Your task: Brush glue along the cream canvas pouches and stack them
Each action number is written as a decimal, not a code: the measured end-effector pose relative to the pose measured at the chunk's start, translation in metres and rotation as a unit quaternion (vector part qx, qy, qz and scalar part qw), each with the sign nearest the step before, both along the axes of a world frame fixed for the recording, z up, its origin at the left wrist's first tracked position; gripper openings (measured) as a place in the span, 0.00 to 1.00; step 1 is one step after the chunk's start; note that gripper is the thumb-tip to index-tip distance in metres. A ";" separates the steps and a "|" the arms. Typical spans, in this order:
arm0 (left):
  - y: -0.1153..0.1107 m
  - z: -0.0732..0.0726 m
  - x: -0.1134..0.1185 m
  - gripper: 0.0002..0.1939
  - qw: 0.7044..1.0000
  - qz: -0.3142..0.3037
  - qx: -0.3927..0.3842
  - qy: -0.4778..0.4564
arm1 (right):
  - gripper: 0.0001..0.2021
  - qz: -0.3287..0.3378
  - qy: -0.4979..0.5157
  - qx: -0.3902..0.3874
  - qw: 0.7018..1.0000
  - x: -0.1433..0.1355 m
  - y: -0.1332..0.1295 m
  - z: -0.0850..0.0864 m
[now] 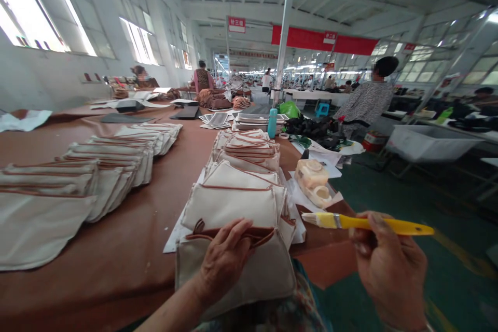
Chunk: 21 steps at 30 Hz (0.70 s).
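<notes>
My left hand [229,254] lies over a beige fabric pouch [268,275] with brown trim at the table's front edge. Its fingers bend over the brown-lined opening and grip there; the fingertips are partly hidden. To the right, my right hand [392,264] is closed round the yellow handle of a flat paintbrush [373,224], bristles pointing left. Just beyond the left hand, a row of overlapping beige pouches [233,205] runs away from me on white paper. A stained plastic container [311,174] with a round opening stands beyond the brush.
More beige pouches [112,166] lie fanned out on the left of the brown-covered table [155,249]. A teal bottle [272,123] and a dark fabric heap [311,129] are farther back. Beyond the right edge stand a white bin [431,142] and a person [365,101].
</notes>
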State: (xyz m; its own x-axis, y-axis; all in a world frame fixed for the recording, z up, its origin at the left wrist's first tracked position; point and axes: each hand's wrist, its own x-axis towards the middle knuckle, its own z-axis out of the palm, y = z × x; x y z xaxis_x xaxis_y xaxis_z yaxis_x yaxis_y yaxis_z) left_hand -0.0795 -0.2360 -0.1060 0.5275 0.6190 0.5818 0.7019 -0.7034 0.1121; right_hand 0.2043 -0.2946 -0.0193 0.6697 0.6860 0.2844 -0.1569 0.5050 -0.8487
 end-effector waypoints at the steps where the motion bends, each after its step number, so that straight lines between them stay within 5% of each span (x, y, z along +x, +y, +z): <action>1: 0.001 0.004 0.002 0.06 1.000 -0.009 -0.029 0.006 | 0.12 0.003 0.000 0.000 1.000 0.000 -0.001 0.000; 8: 0.022 0.033 0.036 0.12 0.970 0.011 -0.241 0.030 | 0.15 -0.008 -0.041 -0.017 0.999 0.002 0.000 -0.018; 13: 0.035 0.030 0.059 0.11 0.954 0.059 -0.294 0.015 | 0.19 -0.055 -0.117 -0.045 0.991 0.010 0.007 -0.034; 21: 0.046 0.020 0.066 0.16 0.912 -0.021 -0.408 -0.037 | 0.20 0.006 -0.206 -0.099 0.974 0.004 0.018 -0.055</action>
State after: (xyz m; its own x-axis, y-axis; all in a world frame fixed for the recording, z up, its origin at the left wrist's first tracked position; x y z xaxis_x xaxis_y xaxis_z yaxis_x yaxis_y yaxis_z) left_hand -0.0139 -0.1896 -0.0858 0.5381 0.8425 -0.0276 0.6453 -0.3906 0.6565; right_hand 0.2087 -0.2763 -0.0742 0.5184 0.7619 0.3884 0.2115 0.3258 -0.9215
